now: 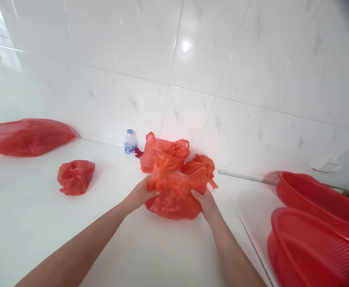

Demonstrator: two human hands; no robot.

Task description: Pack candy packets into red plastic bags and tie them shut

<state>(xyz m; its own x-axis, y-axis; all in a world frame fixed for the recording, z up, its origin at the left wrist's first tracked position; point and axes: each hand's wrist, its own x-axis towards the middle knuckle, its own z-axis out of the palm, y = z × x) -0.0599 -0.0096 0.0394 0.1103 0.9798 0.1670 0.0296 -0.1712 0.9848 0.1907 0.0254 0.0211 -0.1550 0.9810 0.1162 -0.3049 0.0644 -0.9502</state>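
A bulging red plastic bag (177,199) is held between my two hands over the white table (111,247). My left hand (141,195) grips its left side, thumb on the near face and the other fingers hidden behind. On the opposite side my right hand (206,201) grips the bag in the same way. What the bag contains cannot be made out. Just behind it stands another red plastic bag (150,155) with its handles up, and a crumpled red bag (202,161) lies to the right of that one.
A small water bottle (130,142) stands against the tiled wall (144,103), with a dark red scrap (138,153) beside it. Leftward lie a crumpled red bag (76,177) and a long red bag (34,137). Red plastic baskets (282,227) occupy the right side. A socket (328,165) is on the wall.
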